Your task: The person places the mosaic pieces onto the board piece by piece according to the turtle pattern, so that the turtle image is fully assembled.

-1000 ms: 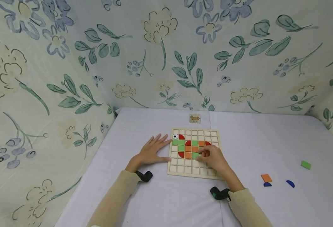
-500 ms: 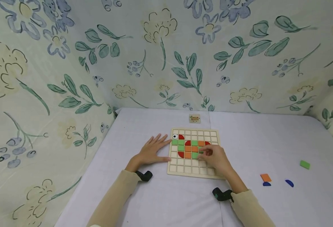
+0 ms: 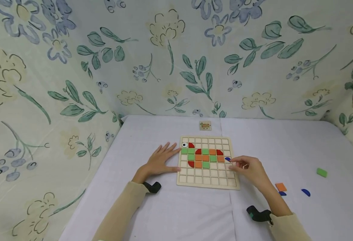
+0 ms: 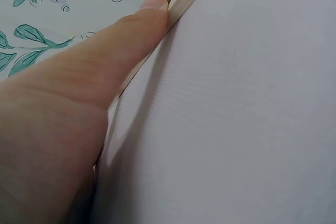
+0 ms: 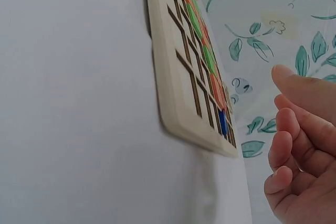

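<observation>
A square wooden grid board [image 3: 191, 180] lies on the table, holding red, orange and green tiles and a white eye tile [image 3: 184, 145]. My left hand [image 3: 161, 161] rests with fingers spread at the board's left edge; in the left wrist view its thumb [image 4: 134, 32] touches that edge. My right hand [image 3: 251, 170] is at the board's right edge, close to a blue half-round tile [image 3: 228, 159] in the grid. In the right wrist view its fingers [image 5: 283, 140] are loosely bent and hold nothing, apart from the board.
To the right on the white cloth lie a green tile [image 3: 322, 172], an orange tile [image 3: 280, 186] and two blue half-round tiles, one [image 3: 306, 192] apart and one [image 3: 282, 193] by the orange. A small pattern card [image 3: 205, 126] lies behind the board.
My right hand has moved right from the middle of the board to its right edge, uncovering a green, an orange and a blue tile. My left hand has stayed in place.
</observation>
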`<action>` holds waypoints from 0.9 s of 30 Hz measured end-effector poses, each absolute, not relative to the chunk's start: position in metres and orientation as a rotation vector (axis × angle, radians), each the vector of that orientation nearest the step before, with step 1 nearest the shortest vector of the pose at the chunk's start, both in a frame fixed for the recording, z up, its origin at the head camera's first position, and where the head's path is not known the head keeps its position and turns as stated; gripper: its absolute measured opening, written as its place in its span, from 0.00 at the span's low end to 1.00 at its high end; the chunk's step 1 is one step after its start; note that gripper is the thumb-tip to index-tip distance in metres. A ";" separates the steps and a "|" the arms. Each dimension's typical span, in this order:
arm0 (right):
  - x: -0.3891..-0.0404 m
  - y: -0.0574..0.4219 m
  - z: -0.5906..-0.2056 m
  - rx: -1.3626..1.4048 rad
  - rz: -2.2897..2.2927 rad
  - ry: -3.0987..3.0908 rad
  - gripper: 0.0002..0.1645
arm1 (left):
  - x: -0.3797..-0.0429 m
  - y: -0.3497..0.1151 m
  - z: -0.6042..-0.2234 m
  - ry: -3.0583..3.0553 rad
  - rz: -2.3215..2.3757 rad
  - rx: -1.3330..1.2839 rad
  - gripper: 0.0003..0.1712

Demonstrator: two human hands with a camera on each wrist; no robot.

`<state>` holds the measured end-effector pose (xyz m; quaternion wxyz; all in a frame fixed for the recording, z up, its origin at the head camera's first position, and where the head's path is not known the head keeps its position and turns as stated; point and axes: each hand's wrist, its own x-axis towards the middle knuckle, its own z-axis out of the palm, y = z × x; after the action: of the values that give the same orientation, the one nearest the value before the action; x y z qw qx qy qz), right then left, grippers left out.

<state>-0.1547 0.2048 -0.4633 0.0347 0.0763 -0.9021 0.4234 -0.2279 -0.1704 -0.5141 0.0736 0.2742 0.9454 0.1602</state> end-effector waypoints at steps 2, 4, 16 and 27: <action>-0.150 0.215 -0.464 0.216 1.262 -2.775 0.16 | -0.227 -0.170 -0.514 2.838 0.481 0.818 0.55; -0.145 0.226 -0.464 0.182 1.232 -2.781 0.16 | -0.227 -0.170 -0.514 2.837 0.482 0.813 0.55; -0.119 0.296 -0.467 0.046 1.165 -2.824 0.22 | -0.227 -0.171 -0.515 2.835 0.498 0.812 0.55; -0.105 0.351 -0.477 0.112 1.125 -2.885 0.19 | -0.230 -0.170 -0.517 2.840 0.451 0.811 0.55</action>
<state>-0.1052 0.3507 -0.4775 0.0213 0.0361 -0.9308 0.3630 -0.2302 -0.1698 -0.5166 0.0767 0.2705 0.9478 0.1504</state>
